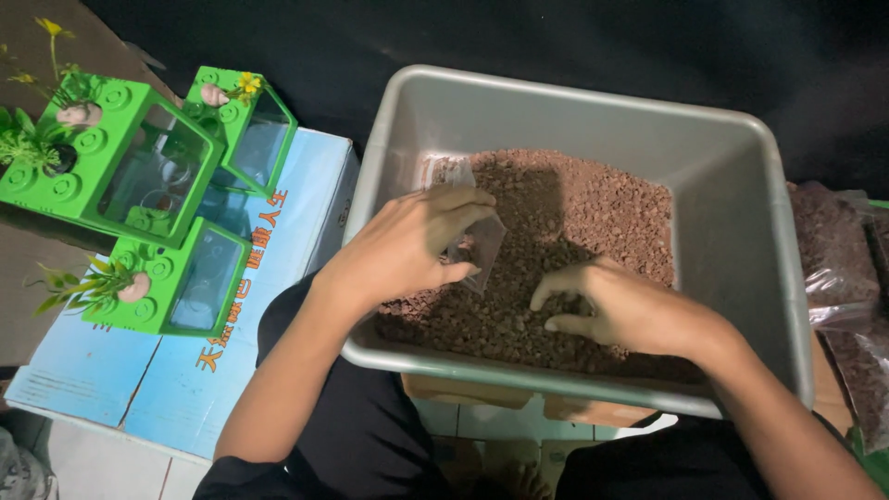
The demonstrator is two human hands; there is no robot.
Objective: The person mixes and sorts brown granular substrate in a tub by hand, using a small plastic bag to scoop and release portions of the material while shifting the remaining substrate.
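While the left hand (407, 245) pinches a small clear bag (474, 243) mouth-up over the gravel (593, 208) in the grey tub (741, 222), the right hand (620, 310) digs in, fingers curled together, evidently scooping a load.

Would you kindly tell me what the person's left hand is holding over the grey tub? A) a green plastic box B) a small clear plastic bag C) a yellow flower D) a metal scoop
B: the left hand pinches a small clear plastic bag above the reddish-brown gravel in the grey tub.
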